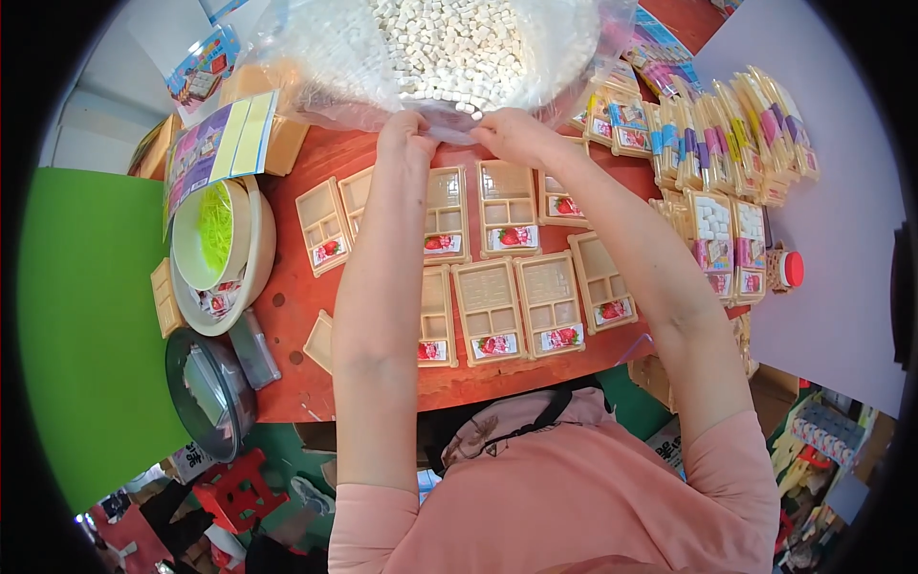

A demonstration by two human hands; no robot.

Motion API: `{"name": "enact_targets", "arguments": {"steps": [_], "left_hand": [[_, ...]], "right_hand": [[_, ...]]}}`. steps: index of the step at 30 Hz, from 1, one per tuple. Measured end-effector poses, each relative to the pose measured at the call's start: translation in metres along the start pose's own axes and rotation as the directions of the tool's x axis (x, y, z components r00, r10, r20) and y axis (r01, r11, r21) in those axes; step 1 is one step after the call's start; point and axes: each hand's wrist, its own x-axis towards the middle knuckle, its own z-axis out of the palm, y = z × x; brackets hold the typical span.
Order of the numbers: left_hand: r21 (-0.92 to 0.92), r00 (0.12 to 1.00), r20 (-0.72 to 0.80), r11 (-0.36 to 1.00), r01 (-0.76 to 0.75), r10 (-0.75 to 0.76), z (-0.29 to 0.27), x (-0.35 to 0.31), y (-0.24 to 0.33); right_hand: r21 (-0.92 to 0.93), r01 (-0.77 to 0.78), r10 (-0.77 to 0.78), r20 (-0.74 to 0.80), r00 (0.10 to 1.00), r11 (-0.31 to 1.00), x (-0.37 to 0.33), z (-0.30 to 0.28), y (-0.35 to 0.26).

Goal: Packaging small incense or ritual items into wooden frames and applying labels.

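Observation:
At the far side of the table lies a large clear plastic bag [335, 96], spread wide and full of small white cube-shaped pieces [459, 48]. My left hand [406, 136] pinches the bag's near edge. A short way to the right, my right hand [514, 137] grips the same edge, with a few white pieces just above its fingers. Below my hands, rows of beige compartment trays [486, 292] lie on the red table. A small strawberry-printed packet [511, 236] sits in one compartment of most trays. My forearms hide some of the trays.
Stacked bowls [256, 258], one with bright green shreds [216, 230], stand at the left above a dark basin [229, 383]. Wrapped filled trays [712, 230] and upright packs [727, 143] crowd the right side. A red-lidded jar [792, 270] stands beside them. A red stool [239, 493] is on the floor.

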Motion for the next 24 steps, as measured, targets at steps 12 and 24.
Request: {"name": "enact_targets", "arguments": {"steps": [12,24], "left_hand": [[0.173,0.939,-0.058,0.93,-0.324,0.338,0.01,-0.028,-0.01],[0.871,0.75,0.375,-0.485,-0.083,0.546,-0.012,-0.09,0.016]], "right_hand": [[0.918,-0.342,0.537,0.189,0.822,0.199,-0.003,-0.019,0.023],[0.62,-0.391,0.452,0.065,0.889,0.68,0.004,-0.019,0.036]]}}
